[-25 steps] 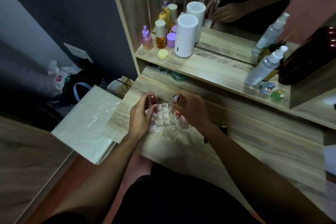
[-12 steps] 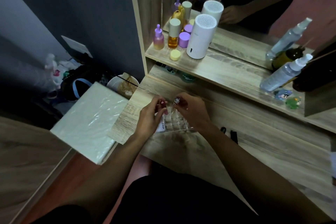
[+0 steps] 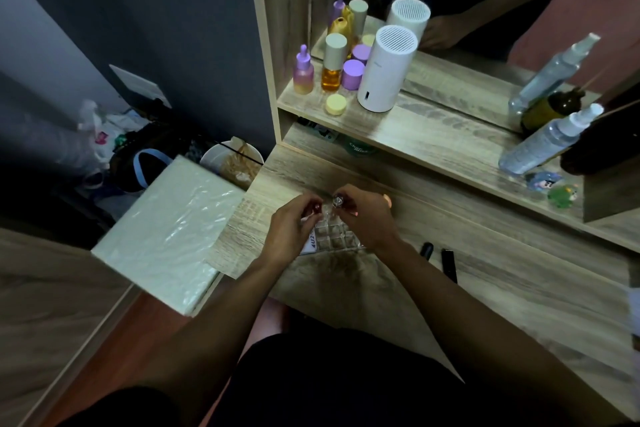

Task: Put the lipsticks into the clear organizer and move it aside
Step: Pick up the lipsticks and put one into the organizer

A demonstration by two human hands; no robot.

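Note:
The clear organizer (image 3: pixel 334 236), a gridded plastic box with a white label on its left side, sits on the wooden vanity top (image 3: pixel 485 288) between my hands. My left hand (image 3: pixel 292 230) pinches a red-capped lipstick (image 3: pixel 317 206) upright over the organizer's far left cells. My right hand (image 3: pixel 367 215) pinches a silver-capped lipstick (image 3: pixel 337 200) upright over the far middle cells. Whether either tube rests in a cell is hidden by my fingers. Two black lipsticks, a short one (image 3: pixel 426 250) and a longer one (image 3: pixel 449 265), lie on the top to the right of my right forearm.
A raised shelf (image 3: pixel 433 139) behind holds small bottles (image 3: pixel 333 62), a yellow jar (image 3: pixel 335 104), a white cylinder (image 3: pixel 386 69), spray bottles (image 3: pixel 545 140) and small figurines (image 3: pixel 554 187), with a mirror behind. A white wrapped box (image 3: pixel 169 229) abuts the vanity's left edge.
Both hands have kept their lipsticks and shifted slightly toward the organizer's far cells. The camera has swung left, bringing the two black lipsticks into view.

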